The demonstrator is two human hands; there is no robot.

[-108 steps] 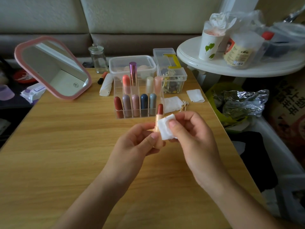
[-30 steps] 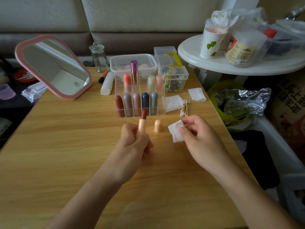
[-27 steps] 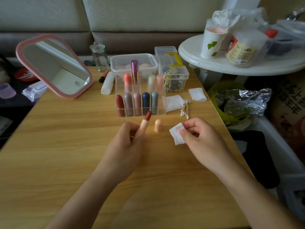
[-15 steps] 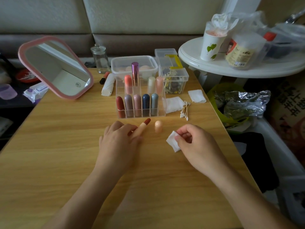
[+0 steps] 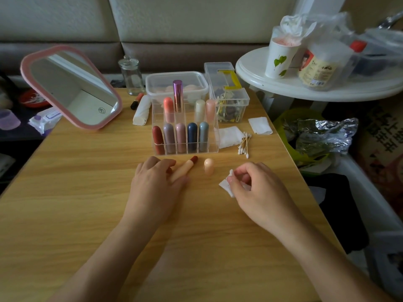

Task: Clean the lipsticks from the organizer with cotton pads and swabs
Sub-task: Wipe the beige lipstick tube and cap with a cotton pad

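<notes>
Lipstick (image 5: 185, 167) lies uncapped on the bench (image 5: 87, 192): a peach tube with a dark red bullet. It sits just at 6 o'clock of the clear organizer (image 5: 214, 138), which holds rows of capped lipsticks. The left grip (image 5: 156, 186) covers the tube's lower end, and whether it clasps the tube or merely rests on it cannot be told. The peach cap (image 5: 209, 167) stands upright just at 3 o'clock of the bullet. Farther toward 3 o'clock, the right grip (image 5: 257, 188) pinches a white cotton pad (image 5: 224, 186). Cotton swabs (image 5: 244, 144) and spare pads (image 5: 231, 137) lie at 3 o'clock of the organizer. The tube's long axis runs diagonally, with the red tip pointing between 1 and 2 o'clock.
</notes>
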